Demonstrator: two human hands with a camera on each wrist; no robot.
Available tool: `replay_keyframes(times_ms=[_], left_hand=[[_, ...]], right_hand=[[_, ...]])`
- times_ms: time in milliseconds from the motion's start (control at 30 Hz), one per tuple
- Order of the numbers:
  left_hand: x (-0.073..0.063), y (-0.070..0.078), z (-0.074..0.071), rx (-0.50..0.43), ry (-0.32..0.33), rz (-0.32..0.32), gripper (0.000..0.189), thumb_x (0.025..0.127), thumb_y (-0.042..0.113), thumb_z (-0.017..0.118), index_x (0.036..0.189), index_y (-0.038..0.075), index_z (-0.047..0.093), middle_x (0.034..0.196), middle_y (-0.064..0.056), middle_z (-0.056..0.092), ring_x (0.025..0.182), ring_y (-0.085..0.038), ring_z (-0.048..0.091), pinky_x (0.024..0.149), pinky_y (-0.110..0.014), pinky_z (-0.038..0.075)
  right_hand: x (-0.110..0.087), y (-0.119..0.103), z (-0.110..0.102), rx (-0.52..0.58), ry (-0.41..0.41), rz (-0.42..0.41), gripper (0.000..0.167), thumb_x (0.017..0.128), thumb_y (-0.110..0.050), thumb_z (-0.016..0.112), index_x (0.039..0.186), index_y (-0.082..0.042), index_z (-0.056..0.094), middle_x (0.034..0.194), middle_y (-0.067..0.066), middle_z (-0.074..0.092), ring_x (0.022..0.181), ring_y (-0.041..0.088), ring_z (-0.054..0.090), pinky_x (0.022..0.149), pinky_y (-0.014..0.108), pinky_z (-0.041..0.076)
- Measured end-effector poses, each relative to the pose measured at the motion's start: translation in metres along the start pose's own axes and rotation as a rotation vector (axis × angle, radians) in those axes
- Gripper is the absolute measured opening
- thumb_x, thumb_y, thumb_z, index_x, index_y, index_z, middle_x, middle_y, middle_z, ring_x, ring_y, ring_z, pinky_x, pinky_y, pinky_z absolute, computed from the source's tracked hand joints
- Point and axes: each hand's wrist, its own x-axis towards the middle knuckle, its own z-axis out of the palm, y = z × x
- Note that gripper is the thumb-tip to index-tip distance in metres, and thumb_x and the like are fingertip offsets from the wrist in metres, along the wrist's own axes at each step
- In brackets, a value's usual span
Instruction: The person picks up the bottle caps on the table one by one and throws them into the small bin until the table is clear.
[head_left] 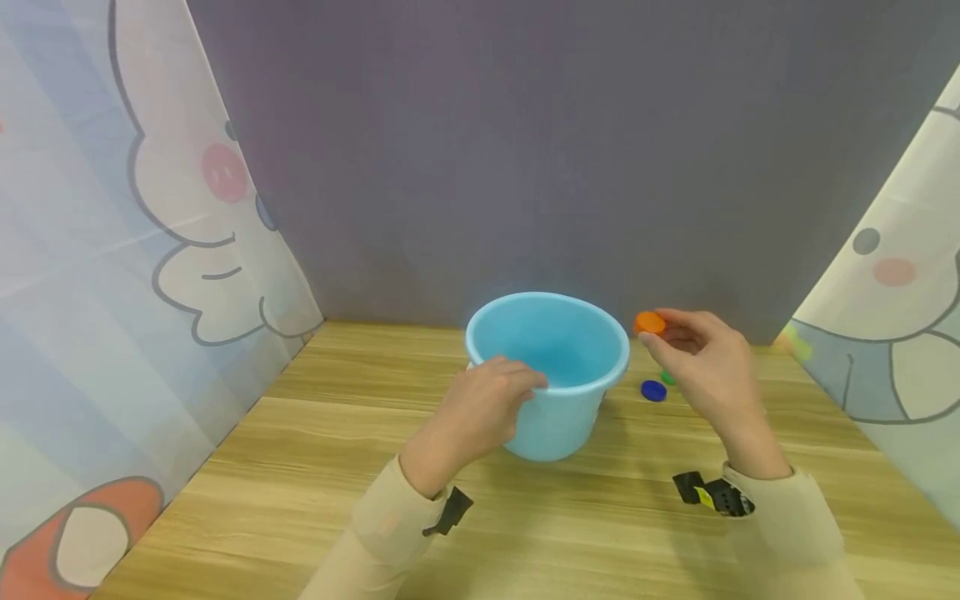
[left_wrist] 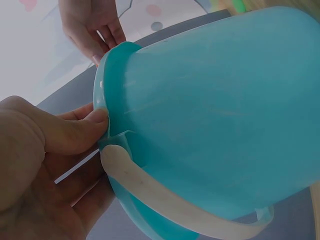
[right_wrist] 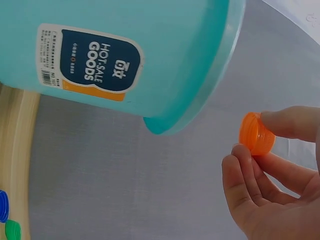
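Note:
A light blue plastic bucket (head_left: 551, 421) stands upright on the wooden table. My left hand (head_left: 483, 408) grips its near-left rim, thumb outside and fingers inside, as the left wrist view shows. The bucket's white handle (left_wrist: 185, 205) hangs down along its side. My right hand (head_left: 712, 367) pinches an orange bottle cap (head_left: 649, 322) between thumb and fingertips, just right of the rim and apart from it. On the table below that hand lie a blue bottle cap (head_left: 653, 390) and a green bottle cap (head_left: 668, 377), the green one partly hidden by the hand in the head view.
A grey panel (head_left: 525, 150) rises behind the wooden table (head_left: 300, 492). Printed cartoon curtains (head_left: 90, 250) hang on the left and right sides. The bucket carries a printed label (right_wrist: 90, 62) on its right side.

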Motion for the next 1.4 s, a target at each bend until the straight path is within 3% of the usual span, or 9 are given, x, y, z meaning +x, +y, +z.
replay_keyframes(times_ms=[167,300,667,933,1133,1300,1400], left_hand=[[0.000,-0.001,0.000,-0.004,0.009,0.005,0.023,0.089,-0.003,0.072,0.107,0.011,0.076,0.105,-0.002,0.076,0.097,-0.022,0.069,0.081,-0.037,0.059],[0.000,-0.001,0.000,-0.011,0.007,0.002,0.023,0.090,-0.003,0.071,0.107,0.011,0.076,0.105,-0.002,0.076,0.098,-0.022,0.069,0.082,-0.037,0.059],[0.000,0.000,0.000,-0.019,-0.004,-0.004,0.024,0.090,-0.003,0.071,0.108,0.011,0.076,0.106,-0.002,0.075,0.099,-0.022,0.069,0.082,-0.037,0.059],[0.000,-0.001,0.000,-0.011,0.007,-0.004,0.023,0.089,-0.003,0.071,0.107,0.011,0.076,0.103,-0.001,0.076,0.096,-0.022,0.069,0.079,-0.037,0.060],[0.000,-0.001,0.000,-0.011,0.004,-0.004,0.024,0.089,-0.003,0.071,0.107,0.011,0.076,0.104,-0.001,0.076,0.097,-0.022,0.069,0.078,-0.037,0.060],[0.000,0.000,0.000,-0.004,-0.001,-0.004,0.024,0.089,-0.003,0.071,0.108,0.011,0.076,0.105,-0.002,0.076,0.097,-0.022,0.069,0.078,-0.037,0.060],[0.000,0.000,0.000,-0.005,-0.006,-0.009,0.023,0.090,-0.003,0.071,0.108,0.011,0.076,0.105,-0.002,0.075,0.098,-0.022,0.069,0.079,-0.037,0.060]], right_hand=[[0.003,-0.001,0.006,-0.017,-0.039,0.009,0.050,0.096,-0.033,0.071,0.133,-0.001,0.064,0.119,0.015,0.065,0.101,0.029,0.066,0.074,0.009,0.046],[0.005,-0.003,0.011,-0.017,-0.059,0.002,0.050,0.096,-0.034,0.071,0.132,0.000,0.065,0.120,0.016,0.065,0.104,0.035,0.067,0.074,0.009,0.046],[0.010,-0.010,0.021,0.003,-0.070,-0.071,0.043,0.095,-0.028,0.073,0.126,0.001,0.068,0.115,0.015,0.067,0.098,0.032,0.069,0.074,0.012,0.047],[0.018,-0.014,0.032,0.017,-0.071,-0.114,0.039,0.095,-0.023,0.073,0.124,0.003,0.069,0.112,0.015,0.068,0.095,0.031,0.069,0.081,0.036,0.053],[0.023,-0.018,0.035,0.017,-0.081,-0.097,0.040,0.094,-0.023,0.074,0.124,0.003,0.069,0.112,0.015,0.068,0.094,0.029,0.070,0.076,0.023,0.054],[0.024,-0.022,0.039,0.002,-0.100,-0.087,0.039,0.094,-0.024,0.073,0.124,0.001,0.069,0.113,0.015,0.068,0.095,0.030,0.069,0.079,0.039,0.050],[0.026,-0.023,0.041,-0.002,-0.109,-0.082,0.039,0.095,-0.025,0.072,0.124,0.000,0.069,0.113,0.014,0.068,0.095,0.030,0.068,0.080,0.042,0.050]])
